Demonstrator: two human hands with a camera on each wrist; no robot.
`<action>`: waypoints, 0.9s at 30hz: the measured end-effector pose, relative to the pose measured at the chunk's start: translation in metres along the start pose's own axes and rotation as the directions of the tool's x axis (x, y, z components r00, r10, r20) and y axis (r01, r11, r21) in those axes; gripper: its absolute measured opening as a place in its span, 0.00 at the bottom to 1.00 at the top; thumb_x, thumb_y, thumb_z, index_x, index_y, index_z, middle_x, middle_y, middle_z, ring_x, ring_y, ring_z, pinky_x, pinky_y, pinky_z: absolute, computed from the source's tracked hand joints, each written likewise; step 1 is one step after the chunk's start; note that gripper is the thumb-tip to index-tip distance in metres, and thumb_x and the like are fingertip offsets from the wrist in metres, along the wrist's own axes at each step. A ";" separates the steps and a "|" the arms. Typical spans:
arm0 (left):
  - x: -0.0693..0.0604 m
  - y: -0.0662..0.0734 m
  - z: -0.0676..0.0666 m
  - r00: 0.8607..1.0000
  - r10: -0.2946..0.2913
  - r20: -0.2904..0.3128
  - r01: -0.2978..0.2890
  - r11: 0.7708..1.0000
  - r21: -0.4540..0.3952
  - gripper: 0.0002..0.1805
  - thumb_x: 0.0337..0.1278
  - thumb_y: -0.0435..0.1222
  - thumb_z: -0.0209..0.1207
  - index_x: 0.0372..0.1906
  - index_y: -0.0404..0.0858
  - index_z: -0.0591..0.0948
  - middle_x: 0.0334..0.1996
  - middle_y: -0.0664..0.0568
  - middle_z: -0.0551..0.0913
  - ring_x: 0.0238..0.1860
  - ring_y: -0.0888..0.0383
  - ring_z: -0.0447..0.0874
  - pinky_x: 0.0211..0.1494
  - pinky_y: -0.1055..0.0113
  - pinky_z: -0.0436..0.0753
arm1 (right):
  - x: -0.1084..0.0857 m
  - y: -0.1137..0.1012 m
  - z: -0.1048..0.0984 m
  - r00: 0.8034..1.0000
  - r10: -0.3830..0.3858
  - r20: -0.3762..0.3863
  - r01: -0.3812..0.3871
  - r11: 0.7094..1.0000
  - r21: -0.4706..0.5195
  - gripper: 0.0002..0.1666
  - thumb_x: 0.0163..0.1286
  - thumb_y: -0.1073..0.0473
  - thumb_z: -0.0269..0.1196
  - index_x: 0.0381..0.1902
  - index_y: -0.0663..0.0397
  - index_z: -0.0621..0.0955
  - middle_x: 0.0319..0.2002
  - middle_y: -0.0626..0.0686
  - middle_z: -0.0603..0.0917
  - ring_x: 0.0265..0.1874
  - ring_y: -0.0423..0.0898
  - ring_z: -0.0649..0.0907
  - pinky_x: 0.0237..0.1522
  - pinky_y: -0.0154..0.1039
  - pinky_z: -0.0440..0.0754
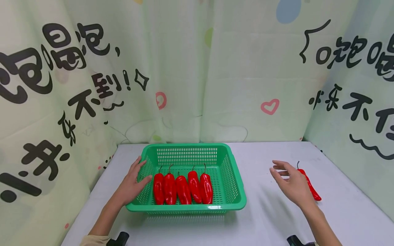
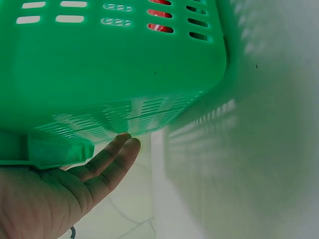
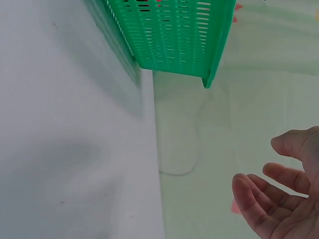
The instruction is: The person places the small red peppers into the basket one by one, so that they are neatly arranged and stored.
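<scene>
A green plastic basket point(image 1: 212, 207) stands on the table with several red chili peppers point(image 1: 183, 189) lying side by side in it, stems toward the back. My left hand point(image 1: 133, 182) holds the basket's left rim, thumb over the inner side. In the left wrist view, its fingers point(image 2: 112, 164) lie along the outside wall under the rim. To the right of the basket, my right hand point(image 1: 293, 184) hovers above the table, fingers loosely bent and holding nothing. One more red chili pepper point(image 1: 311, 184) lies just beyond it, partly hidden by the hand.
The white table point(image 1: 258, 225) extends to a back edge close behind the basket. A pale green curtain point(image 1: 234, 85) with black lettering surrounds the table at the back and both sides.
</scene>
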State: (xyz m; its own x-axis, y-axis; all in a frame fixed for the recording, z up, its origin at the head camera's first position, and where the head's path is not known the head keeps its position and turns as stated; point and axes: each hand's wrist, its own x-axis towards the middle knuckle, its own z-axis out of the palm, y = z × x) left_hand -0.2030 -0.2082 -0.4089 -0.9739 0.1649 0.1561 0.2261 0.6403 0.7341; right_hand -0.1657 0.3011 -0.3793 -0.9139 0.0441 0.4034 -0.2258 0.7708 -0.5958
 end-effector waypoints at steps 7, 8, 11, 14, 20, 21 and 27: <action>0.001 -0.001 0.000 1.000 0.017 -0.008 -0.017 1.000 -0.008 0.36 0.69 0.34 0.52 0.79 0.32 0.57 0.82 0.37 0.44 0.79 0.31 0.48 0.70 0.29 0.63 | -0.004 0.008 -0.002 1.000 0.028 -0.002 -0.028 0.999 -0.019 0.25 0.77 0.53 0.61 0.65 0.61 0.77 0.53 0.66 0.85 0.48 0.65 0.86 0.37 0.26 0.80; 0.001 -0.001 0.000 1.000 0.019 -0.009 -0.019 1.000 -0.008 0.36 0.68 0.33 0.52 0.79 0.32 0.57 0.82 0.37 0.44 0.79 0.31 0.48 0.70 0.29 0.63 | -0.004 0.009 -0.002 1.000 0.030 0.000 -0.030 0.999 -0.021 0.25 0.77 0.53 0.61 0.65 0.61 0.77 0.53 0.66 0.85 0.48 0.65 0.86 0.37 0.26 0.80; 0.001 -0.001 0.001 1.000 0.019 -0.008 -0.019 1.000 -0.012 0.36 0.68 0.33 0.51 0.79 0.31 0.57 0.82 0.37 0.44 0.79 0.31 0.49 0.70 0.29 0.64 | -0.006 0.013 -0.003 0.999 0.039 0.003 -0.039 0.999 -0.027 0.26 0.77 0.53 0.61 0.65 0.62 0.77 0.53 0.66 0.85 0.48 0.66 0.86 0.36 0.26 0.80; 0.000 -0.002 0.000 1.000 0.018 -0.006 -0.018 1.000 -0.014 0.36 0.68 0.33 0.51 0.79 0.31 0.57 0.82 0.37 0.44 0.79 0.32 0.49 0.70 0.29 0.64 | -0.007 0.017 -0.005 0.999 0.046 -0.008 -0.046 0.998 -0.035 0.26 0.77 0.53 0.60 0.65 0.63 0.77 0.53 0.67 0.85 0.47 0.66 0.86 0.35 0.25 0.80; -0.001 0.000 -0.001 1.000 0.017 -0.001 -0.017 1.000 -0.015 0.36 0.68 0.33 0.51 0.79 0.31 0.57 0.82 0.37 0.44 0.79 0.32 0.49 0.70 0.29 0.64 | -0.006 0.024 -0.010 0.998 0.045 -0.051 -0.048 0.997 -0.065 0.25 0.77 0.55 0.61 0.63 0.67 0.77 0.51 0.70 0.85 0.45 0.65 0.85 0.31 0.25 0.78; -0.001 0.000 -0.002 1.000 0.017 0.001 -0.017 1.000 -0.015 0.36 0.68 0.33 0.51 0.79 0.31 0.57 0.82 0.37 0.44 0.79 0.32 0.49 0.70 0.29 0.64 | -0.006 0.025 -0.011 0.997 0.048 -0.055 -0.052 0.996 -0.070 0.25 0.77 0.55 0.61 0.63 0.67 0.77 0.52 0.70 0.84 0.45 0.64 0.85 0.30 0.25 0.78; -0.001 0.003 -0.003 1.000 0.010 0.008 -0.010 1.000 -0.016 0.36 0.68 0.34 0.52 0.79 0.32 0.57 0.82 0.37 0.43 0.79 0.32 0.49 0.70 0.30 0.65 | -0.007 0.034 -0.017 0.995 0.085 -0.049 -0.089 0.992 -0.089 0.27 0.78 0.53 0.59 0.65 0.68 0.75 0.52 0.72 0.83 0.46 0.66 0.83 0.29 0.26 0.78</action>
State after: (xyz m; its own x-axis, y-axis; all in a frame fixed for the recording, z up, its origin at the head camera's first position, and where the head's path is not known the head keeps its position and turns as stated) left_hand -0.2013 -0.2087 -0.4055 -0.9713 0.1777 0.1580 0.2355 0.6262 0.7433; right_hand -0.1615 0.3374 -0.3907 -0.9124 0.1404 0.3844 -0.1122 0.8175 -0.5649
